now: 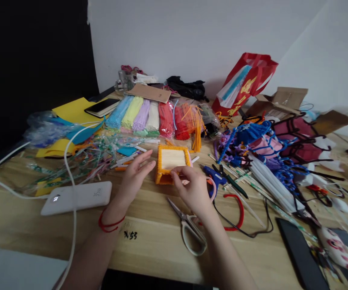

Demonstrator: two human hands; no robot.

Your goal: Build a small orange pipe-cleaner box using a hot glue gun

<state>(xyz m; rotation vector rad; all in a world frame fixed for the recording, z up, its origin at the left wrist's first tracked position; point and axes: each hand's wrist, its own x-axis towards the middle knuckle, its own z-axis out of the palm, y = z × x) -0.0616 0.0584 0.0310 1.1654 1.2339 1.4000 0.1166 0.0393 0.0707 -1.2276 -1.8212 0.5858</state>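
A small box of pale craft sticks [174, 159], its edges wrapped in fuzzy orange pipe cleaner, stands on the wooden table. My left hand [135, 175] is just left of it, fingers stretched out and apart, holding nothing. At the box's front edge is my right hand [193, 187], thumb and forefinger pinched together; what lies between them is hidden. A pink pipe cleaner loop [212, 188] curves out beside the right hand. Scissors [188, 229] with pale handles lie below that hand, partly under the wrist. Right of the box rests a blue glue gun [215, 177].
A white power bank [77, 197] with a cable lies at left. Bundled pipe cleaners [143, 114] line the back. On the right are dark-handled pliers [235, 185], a red pipe cleaner [240, 213], a black phone [300, 253] and a red bag [243, 84] behind.
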